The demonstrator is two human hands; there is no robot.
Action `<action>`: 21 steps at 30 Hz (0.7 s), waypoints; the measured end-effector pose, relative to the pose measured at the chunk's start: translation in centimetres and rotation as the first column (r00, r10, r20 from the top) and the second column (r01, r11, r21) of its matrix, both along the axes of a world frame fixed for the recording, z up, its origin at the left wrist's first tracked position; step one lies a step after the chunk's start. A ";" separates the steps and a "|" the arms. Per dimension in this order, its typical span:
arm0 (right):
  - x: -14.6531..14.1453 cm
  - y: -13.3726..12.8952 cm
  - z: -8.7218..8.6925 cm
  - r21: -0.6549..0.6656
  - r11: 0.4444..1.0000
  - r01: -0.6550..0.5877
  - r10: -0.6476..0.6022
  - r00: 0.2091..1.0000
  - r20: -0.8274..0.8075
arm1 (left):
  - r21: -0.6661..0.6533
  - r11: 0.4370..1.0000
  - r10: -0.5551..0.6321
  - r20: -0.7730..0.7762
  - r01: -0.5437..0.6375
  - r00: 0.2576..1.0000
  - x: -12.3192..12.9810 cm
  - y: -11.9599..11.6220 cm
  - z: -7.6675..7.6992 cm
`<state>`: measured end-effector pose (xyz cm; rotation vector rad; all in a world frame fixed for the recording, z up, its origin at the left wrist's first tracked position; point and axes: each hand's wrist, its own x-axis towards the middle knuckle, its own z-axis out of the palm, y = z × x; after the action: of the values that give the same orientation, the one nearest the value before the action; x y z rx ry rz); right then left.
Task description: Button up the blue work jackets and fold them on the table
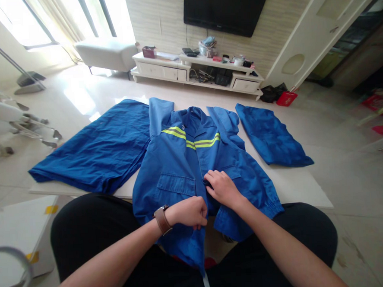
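A blue work jacket (176,164) with yellow-and-grey reflective stripes lies front up on a low white table, its collar away from me and its lower part hanging over the near edge between my knees. My left hand (189,212), below a brown-strapped watch (163,219), is closed on the jacket's front edge near the hem. Higher up, my right hand (222,185) has its fingers bent and pinched on the other front edge, beside a pocket flap. The fingertips of both hands are partly hidden.
Folded blue cloth (97,142) lies left of the jacket, and another blue piece (272,134) lies right. The white table (298,184) shows beneath. Beyond stand a low TV cabinet (161,71) and a grey bench (108,53). A white box (19,240) sits at left.
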<state>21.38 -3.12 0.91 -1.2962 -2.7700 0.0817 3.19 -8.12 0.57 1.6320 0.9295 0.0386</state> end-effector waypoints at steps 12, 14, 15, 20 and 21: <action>0.1 -0.4 -0.2 0.009 0.999 0.036 -0.036 0.999 -0.025 | 0.511 0.778 0.315 0.188 -0.366 0.930 -2.4 2.9 0.7; 0.1 -0.3 -0.3 -0.010 0.999 0.043 -0.043 0.999 -0.004 | 0.663 0.670 0.325 0.143 -0.335 0.935 -2.6 3.1 0.3; 0.1 -0.3 -0.4 -0.022 0.999 0.048 -0.048 0.999 -0.002 | 0.703 0.649 0.322 0.092 -0.291 0.942 -2.7 3.1 0.1; 0.1 -0.1 -1.1 -0.115 0.990 0.079 -0.089 0.993 -0.082 | 0.741 0.642 0.377 -0.082 -0.196 0.923 -2.5 2.9 -0.7; 0.1 -0.1 -1.2 -0.140 0.986 0.088 -0.105 0.987 -0.125 | 0.740 0.641 0.390 -0.086 -0.203 0.917 -2.4 2.8 -0.7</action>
<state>21.43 -3.20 -0.32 -1.3985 -2.6259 0.3394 0.83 -5.28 -0.11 2.2179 1.5012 0.5138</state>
